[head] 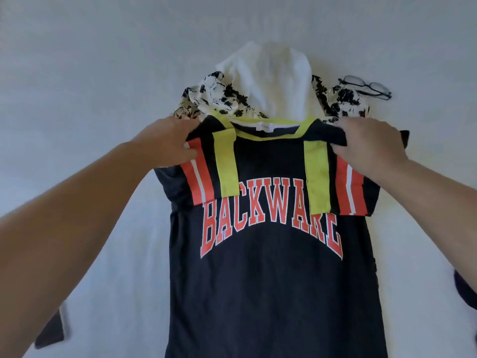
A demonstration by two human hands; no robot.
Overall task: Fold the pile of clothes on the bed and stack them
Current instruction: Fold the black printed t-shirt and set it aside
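Note:
A black T-shirt (271,285) with orange "BACKWARD" lettering, a yellow collar and yellow and orange-striped sleeves lies lengthwise on the white bed (90,86). Both sleeves are folded inward over its chest. My left hand (167,143) pinches the left shoulder, and my right hand (371,146) grips the right shoulder. Behind the collar sits the pile: a white garment (271,73) on top of a cream garment with black floral print (214,99).
A pair of dark-framed glasses (366,86) lies on the bed to the right of the pile. A dark flat object (50,332) shows at the lower left under my forearm, and a dark piece of cloth (464,293) at the right edge.

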